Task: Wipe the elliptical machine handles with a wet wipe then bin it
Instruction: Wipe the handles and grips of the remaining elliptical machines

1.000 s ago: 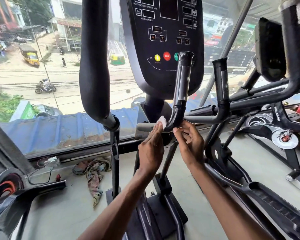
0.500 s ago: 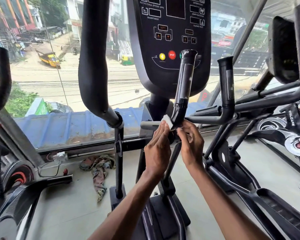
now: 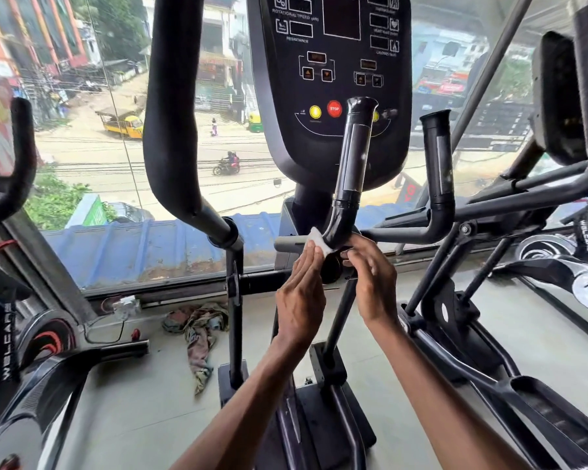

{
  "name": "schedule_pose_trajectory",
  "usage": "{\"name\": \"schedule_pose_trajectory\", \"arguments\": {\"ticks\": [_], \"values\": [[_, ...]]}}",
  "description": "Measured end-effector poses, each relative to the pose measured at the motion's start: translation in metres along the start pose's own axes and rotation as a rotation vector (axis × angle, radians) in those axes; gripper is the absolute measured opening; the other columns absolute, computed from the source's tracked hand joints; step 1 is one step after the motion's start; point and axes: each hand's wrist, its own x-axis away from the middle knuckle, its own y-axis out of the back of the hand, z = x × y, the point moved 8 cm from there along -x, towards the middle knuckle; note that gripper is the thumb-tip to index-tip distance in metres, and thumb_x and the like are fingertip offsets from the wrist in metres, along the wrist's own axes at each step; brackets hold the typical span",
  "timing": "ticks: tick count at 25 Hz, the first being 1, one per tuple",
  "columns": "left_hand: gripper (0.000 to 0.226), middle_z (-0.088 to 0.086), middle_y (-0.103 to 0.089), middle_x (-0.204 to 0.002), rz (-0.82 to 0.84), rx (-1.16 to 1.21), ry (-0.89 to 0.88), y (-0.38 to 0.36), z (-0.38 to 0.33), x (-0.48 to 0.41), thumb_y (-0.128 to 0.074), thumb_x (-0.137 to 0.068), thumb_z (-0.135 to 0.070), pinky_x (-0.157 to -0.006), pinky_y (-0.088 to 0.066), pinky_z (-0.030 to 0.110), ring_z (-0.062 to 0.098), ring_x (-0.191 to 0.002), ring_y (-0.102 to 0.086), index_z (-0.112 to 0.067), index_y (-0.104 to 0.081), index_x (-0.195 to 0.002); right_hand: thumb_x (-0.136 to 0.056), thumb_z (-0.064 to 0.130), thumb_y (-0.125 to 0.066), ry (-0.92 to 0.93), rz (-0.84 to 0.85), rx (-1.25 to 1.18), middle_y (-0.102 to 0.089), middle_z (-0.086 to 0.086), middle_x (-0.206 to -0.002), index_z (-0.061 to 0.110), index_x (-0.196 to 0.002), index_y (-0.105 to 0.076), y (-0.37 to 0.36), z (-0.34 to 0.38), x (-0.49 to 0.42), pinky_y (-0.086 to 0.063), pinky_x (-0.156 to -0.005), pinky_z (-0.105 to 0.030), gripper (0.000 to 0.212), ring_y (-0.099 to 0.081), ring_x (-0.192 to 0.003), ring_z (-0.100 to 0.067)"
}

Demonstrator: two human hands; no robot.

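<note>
A white wet wipe (image 3: 316,239) lies against the lower bend of the elliptical's black fixed handle (image 3: 353,157), just below the console (image 3: 336,45). My left hand (image 3: 301,293) presses the wipe onto the bend with straight fingers. My right hand (image 3: 374,279) is on the other side, its fingers curled round the underside of the same bend. A second upright fixed handle (image 3: 438,164) stands to the right, untouched. The thick padded moving handle (image 3: 170,130) rises at the left.
A crumpled rag (image 3: 199,330) lies on the floor by the window. Other exercise machines crowd the left (image 3: 21,368) and right (image 3: 557,273) sides. The elliptical's base and pedal arms (image 3: 472,368) run below my forearms. No bin is in view.
Both hands have stayed at the handle's bend with the wipe. The wipe has shifted slightly along the bend, and my view has swung a little to the left.
</note>
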Motion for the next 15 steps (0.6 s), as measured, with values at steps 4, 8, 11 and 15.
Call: {"name": "schedule_pose_trajectory", "arguments": {"ticks": [4,8,11,15], "values": [[0.047,0.004,-0.065,-0.134,0.032,-0.001,0.228,0.005,0.028,-0.001,-0.058,-0.095,-0.002,-0.074,-0.052,0.026,0.028,-0.091,-0.077,-0.016,-0.062,-0.139,-0.095,0.024,-0.059,-0.022,0.050,0.006,-0.074,0.006,-0.118,0.019,-0.125,-0.071,-0.002,-0.002,0.002,-0.056,-0.089,-0.028,0.032,-0.068,-0.107,-0.012],[0.043,0.007,-0.068,-0.131,0.103,-0.006,0.196,0.001,0.017,-0.011,-0.054,-0.100,-0.007,-0.067,-0.052,0.021,0.024,-0.086,-0.077,-0.016,-0.061,-0.141,-0.096,0.026,-0.067,0.024,0.056,0.031,-0.072,0.008,-0.115,0.017,-0.124,-0.069,-0.006,0.000,0.005,-0.052,-0.080,-0.022,0.030,-0.068,-0.096,-0.011],[0.039,0.018,-0.073,-0.111,0.168,-0.067,0.502,0.002,0.057,-0.013,-0.057,-0.102,-0.008,-0.068,-0.047,0.028,0.034,-0.079,-0.075,-0.020,-0.063,-0.138,-0.095,0.029,-0.068,0.024,0.004,0.039,-0.072,0.005,-0.115,0.017,-0.125,-0.067,-0.008,-0.004,0.005,-0.054,-0.079,-0.025,0.032,-0.069,-0.095,-0.014],[0.037,0.010,-0.071,-0.124,0.123,0.088,0.152,0.015,0.018,-0.032,-0.055,-0.099,-0.015,-0.077,-0.053,0.023,0.021,-0.095,-0.069,-0.009,-0.067,-0.133,-0.094,0.038,-0.067,0.046,-0.062,0.077,-0.071,0.000,-0.114,0.018,-0.126,-0.066,-0.013,-0.009,0.013,-0.057,-0.079,-0.031,0.038,-0.069,-0.095,-0.018]]}}
